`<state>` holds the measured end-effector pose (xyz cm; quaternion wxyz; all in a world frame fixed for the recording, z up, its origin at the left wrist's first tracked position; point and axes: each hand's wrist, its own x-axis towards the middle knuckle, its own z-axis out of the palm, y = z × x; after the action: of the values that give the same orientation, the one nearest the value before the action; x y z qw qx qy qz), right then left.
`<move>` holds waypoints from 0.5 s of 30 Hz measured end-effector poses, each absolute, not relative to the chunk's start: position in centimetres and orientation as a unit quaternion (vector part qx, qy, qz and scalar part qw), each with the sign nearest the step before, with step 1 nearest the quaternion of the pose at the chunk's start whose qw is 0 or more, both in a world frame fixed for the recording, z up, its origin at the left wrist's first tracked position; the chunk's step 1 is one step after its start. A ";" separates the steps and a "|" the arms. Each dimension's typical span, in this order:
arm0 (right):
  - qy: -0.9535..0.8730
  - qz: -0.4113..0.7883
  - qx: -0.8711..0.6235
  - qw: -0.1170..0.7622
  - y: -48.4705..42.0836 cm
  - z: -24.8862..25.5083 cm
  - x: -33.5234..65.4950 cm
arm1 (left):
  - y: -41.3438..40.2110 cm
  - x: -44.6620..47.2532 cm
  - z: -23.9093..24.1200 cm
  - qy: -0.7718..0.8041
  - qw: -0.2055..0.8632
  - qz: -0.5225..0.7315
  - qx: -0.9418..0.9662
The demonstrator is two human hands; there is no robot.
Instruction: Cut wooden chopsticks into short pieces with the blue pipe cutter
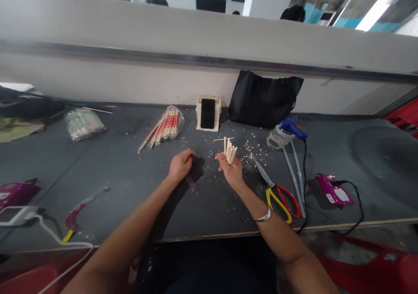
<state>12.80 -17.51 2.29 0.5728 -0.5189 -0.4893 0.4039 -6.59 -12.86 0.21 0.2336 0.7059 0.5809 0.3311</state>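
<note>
Right of the frame's centre, the right hand (232, 170) clasps pale sticks (231, 152), probably light, stiff and best gripped mid-length, while the left hand (180, 165) half-curls, its grasp too obscured to tell.

Between left hand (181, 165) and right hand (232, 172): open lane over tabletop (209, 207), only crumbs. Far end of lane blocked by phone (208, 113) on stand. Loose stick (222, 139) lies just beyond right hand. Right side crowded: scissors (272, 185) beside forearm, then long strips (294, 176), cable (305, 176). Ahead-left, bag of red-wrapped sticks (170, 124) obstructs; wide bare stretch left of left forearm.
</note>
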 end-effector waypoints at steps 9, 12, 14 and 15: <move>-0.485 0.400 -0.525 0.573 -17.5 2.2 12.9 | -10.0 -6.7 1.2 0.685 0.156 0.240 0.670; -0.486 0.407 -0.525 0.568 -17.4 2.0 12.9 | -6.8 -8.1 2.8 0.753 0.100 0.242 0.604; -0.485 0.412 -0.524 0.566 -17.4 1.9 12.9 | -4.8 -9.3 3.7 0.784 0.074 0.234 0.570; -0.485 0.413 -0.524 0.566 -17.4 1.9 12.9 | -3.9 -9.7 4.0 0.789 0.069 0.226 0.567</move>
<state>12.92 -17.38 1.87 0.5658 -0.5236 -0.4847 0.4133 -9.74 -3.92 3.98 0.0693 0.5668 0.7892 0.2259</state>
